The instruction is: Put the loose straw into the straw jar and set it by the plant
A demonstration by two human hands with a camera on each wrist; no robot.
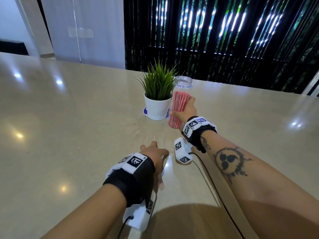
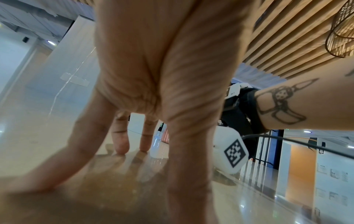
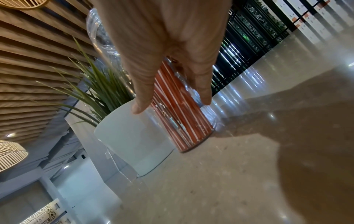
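Observation:
A tall clear straw jar (image 1: 179, 102) (image 3: 182, 115) full of red and white straws stands on the beige table (image 1: 69, 118), right beside the plant (image 1: 158, 85) in its white pot (image 1: 157, 107) (image 3: 132, 136). My right hand (image 1: 187, 107) (image 3: 172, 63) grips the jar at its middle, thumb and fingers wrapped round its sides. The jar has no lid on. My left hand (image 1: 155, 152) (image 2: 134, 121) rests on the table nearer me, fingers straight and spread, fingertips (image 2: 121, 145) pressing the surface. No loose straw shows on the table.
The pot sits on a blue and white coaster (image 1: 146, 112). A black slatted screen (image 1: 224, 40) runs behind the table's far edge. A black cable (image 1: 212, 183) trails from my right wrist across the table toward me.

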